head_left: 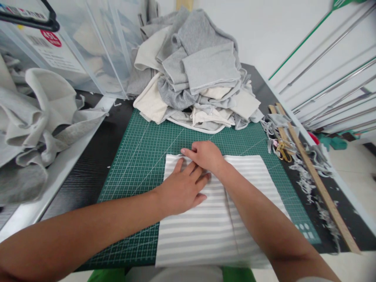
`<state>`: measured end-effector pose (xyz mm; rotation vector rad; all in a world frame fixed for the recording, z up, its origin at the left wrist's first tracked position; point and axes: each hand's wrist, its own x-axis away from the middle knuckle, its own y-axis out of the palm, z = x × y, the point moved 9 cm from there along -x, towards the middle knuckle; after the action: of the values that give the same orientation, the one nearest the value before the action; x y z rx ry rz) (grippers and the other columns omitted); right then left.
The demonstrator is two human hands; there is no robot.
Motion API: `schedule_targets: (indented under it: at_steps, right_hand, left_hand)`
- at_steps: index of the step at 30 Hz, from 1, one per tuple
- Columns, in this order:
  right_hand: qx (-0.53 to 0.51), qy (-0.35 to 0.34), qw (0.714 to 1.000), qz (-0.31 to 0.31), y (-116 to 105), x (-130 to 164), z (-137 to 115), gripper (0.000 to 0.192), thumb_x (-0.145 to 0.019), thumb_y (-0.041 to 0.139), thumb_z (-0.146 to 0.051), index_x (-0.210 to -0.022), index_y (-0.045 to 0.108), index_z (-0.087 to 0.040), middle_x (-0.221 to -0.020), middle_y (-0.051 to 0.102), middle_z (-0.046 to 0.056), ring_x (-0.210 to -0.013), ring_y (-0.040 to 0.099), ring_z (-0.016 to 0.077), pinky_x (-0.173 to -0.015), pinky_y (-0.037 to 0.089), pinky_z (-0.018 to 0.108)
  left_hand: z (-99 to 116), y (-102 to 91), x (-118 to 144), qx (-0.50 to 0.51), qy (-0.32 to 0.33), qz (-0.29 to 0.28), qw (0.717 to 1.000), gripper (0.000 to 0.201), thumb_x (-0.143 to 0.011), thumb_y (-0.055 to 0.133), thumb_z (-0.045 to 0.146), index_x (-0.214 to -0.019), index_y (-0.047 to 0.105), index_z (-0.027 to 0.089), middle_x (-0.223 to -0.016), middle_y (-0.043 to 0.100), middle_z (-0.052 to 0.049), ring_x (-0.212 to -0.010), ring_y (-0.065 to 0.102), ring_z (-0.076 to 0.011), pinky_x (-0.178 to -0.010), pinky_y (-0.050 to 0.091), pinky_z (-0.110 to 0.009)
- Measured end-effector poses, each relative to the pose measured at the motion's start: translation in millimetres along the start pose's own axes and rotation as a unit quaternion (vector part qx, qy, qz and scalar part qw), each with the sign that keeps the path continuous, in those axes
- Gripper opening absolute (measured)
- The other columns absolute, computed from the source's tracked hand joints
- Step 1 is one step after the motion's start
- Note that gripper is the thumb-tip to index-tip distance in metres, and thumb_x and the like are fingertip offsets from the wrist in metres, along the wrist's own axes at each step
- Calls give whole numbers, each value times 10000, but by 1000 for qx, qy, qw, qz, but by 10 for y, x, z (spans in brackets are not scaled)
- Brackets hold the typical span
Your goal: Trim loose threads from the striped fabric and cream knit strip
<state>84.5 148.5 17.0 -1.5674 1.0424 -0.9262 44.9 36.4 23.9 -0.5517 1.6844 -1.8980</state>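
Note:
A piece of grey-and-white striped fabric [202, 235] lies flat on a green cutting mat [132, 164], with a seam or fold line running down it. My left hand [182, 190] rests palm down on the fabric's left part, fingers spread and pressing it. Just beyond it, at the fabric's far edge, my right hand [207, 156] is closed with the thumb pointing left. A small bit of thin metal [180, 155] shows by that thumb; the rest of whatever the hand grips is hidden. The left fingertips sit right beneath the right hand.
A heap of grey and cream fabric pieces [202, 70] covers the mat's far end. Clear plastic bins [96, 51] and loose cloth [44, 117] stand left. On the right lie a wooden strip [320, 180], gold-handled scissors [283, 152] and thread scraps [307, 184]. Metal rods [326, 39] stand beyond the table edge.

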Motion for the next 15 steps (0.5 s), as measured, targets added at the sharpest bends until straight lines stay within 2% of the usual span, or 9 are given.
schedule_targets:
  at_steps: [9,15]
  right_hand:
    - [17,9,1000,5,23,-16,22,539,-857,441,-668,-633,622,-212,-624,638,16,-569,494,136,-512,220,277]
    - [27,8,1000,10,23,7,11,573,-886,378,-666,-657,639,-211,-652,655,30,-601,530,148,-526,232,284]
  left_hand:
    - [5,-4,-5,11,3,8,1000,546,-933,420,528,-1391,437,230,-1428,421,-110,-1327,316,-326,-1093,230,-549]
    - [6,-8,-3,0,1,4,1000,541,-934,410,538,-1381,453,237,-1409,439,-109,-1320,330,-326,-1091,225,-548]
